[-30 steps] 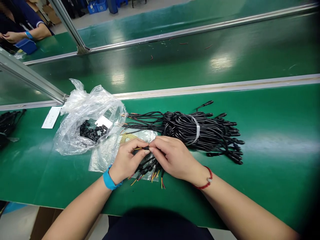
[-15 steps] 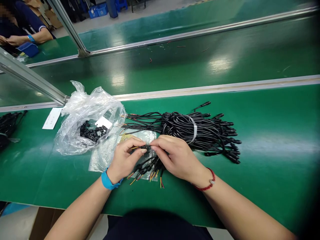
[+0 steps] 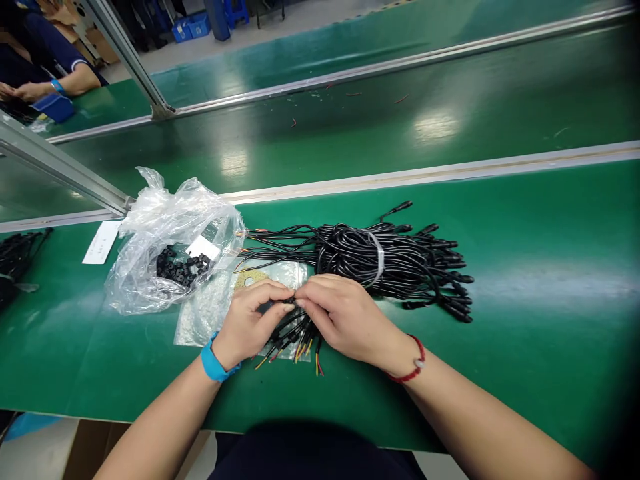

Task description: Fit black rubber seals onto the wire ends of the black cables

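Observation:
My left hand (image 3: pixel 253 320) and my right hand (image 3: pixel 347 317) meet fingertip to fingertip in front of me. Both pinch a thin black cable (image 3: pixel 291 301), mostly covered by the fingers; a small black part on it is hard to make out. Below the fingers, several black cable ends (image 3: pixel 300 335) fan out with stripped red and yellow wires. Just behind my right hand lies a tied bundle of black cables (image 3: pixel 345 250). To the left, small black plastic parts (image 3: pixel 183 270) sit in an open clear plastic bag (image 3: pixel 145 230).
Under my hands lies a flat clear bag (image 3: pixel 197 317) on the green bench (image 3: pixel 540 267). A white label (image 3: pixel 101 242) and another dark cable bundle (image 3: pixel 20 257) are at left. A metal post (image 3: pixel 65 163) rises there. Across the bench, a co-worker's arm (image 3: pixel 83 79) rests beside a blue bin (image 3: pixel 54 107).
My fingertips have come closer together, and the yellow wire seen at my left fingers is now covered. The view has shifted slightly, with the bench things a little further left.

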`<action>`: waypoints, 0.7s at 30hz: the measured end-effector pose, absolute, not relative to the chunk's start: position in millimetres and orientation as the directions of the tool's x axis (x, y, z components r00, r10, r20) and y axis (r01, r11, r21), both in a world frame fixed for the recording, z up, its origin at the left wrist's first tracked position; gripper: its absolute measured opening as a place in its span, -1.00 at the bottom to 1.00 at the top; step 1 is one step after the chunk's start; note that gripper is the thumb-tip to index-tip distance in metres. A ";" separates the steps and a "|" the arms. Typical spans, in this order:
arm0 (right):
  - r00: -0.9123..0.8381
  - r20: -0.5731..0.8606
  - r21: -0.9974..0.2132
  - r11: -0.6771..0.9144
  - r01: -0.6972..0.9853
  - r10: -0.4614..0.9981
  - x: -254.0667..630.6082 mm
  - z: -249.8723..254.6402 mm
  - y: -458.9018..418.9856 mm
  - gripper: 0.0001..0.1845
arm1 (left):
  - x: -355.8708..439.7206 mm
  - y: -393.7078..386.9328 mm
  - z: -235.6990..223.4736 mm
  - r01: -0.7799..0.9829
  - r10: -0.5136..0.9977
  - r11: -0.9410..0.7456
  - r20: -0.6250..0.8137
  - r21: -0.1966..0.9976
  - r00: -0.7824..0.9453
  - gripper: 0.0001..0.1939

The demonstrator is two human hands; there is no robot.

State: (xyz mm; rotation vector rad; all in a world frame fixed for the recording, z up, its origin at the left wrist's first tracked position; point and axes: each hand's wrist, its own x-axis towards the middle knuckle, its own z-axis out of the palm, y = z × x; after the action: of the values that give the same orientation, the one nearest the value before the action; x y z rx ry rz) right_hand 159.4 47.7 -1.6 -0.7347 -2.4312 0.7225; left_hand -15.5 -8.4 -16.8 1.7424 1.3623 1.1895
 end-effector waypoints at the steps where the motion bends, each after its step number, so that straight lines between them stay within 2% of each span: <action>1: -0.729 0.303 -0.592 0.721 0.360 0.614 158.5 -2.7 47.4 -0.76 | -14.8 -7.8 -15.6 0.430 0.960 -0.274 0.267 0.860 0.079 -0.89; 7: -0.658 0.307 -0.610 0.673 0.419 0.687 151.2 -6.3 43.7 -0.78 | -16.4 -7.1 -11.9 0.501 0.980 -0.184 0.195 0.846 0.031 -0.87; 10: -0.616 0.389 -0.594 0.698 0.400 0.685 150.0 -7.1 42.8 -0.81 | -21.9 -6.9 -8.1 0.418 0.996 -0.086 0.088 0.904 0.013 -0.71; 13: -0.626 0.457 -0.535 0.757 0.375 0.632 151.2 -8.5 43.4 -0.84 | -24.9 -7.8 -4.8 0.400 1.000 -0.031 0.029 0.916 0.012 -0.82; 15: -0.628 0.478 -0.507 0.776 0.374 0.614 152.6 -9.5 44.1 -0.85 | -24.5 -8.9 -3.5 0.437 0.999 -0.047 0.049 0.898 0.006 -0.92; 21: -0.653 0.470 -0.509 0.787 0.349 0.594 156.5 -8.3 46.5 -0.88 | -21.5 -10.9 -3.6 0.472 0.990 -0.130 0.138 0.872 0.019 -0.93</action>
State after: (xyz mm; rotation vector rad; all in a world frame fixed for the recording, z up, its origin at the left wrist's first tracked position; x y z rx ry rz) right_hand 156.5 46.5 -8.3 -0.6969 -2.3355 0.5002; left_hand -21.5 -10.9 -3.6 1.6696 1.5074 1.0503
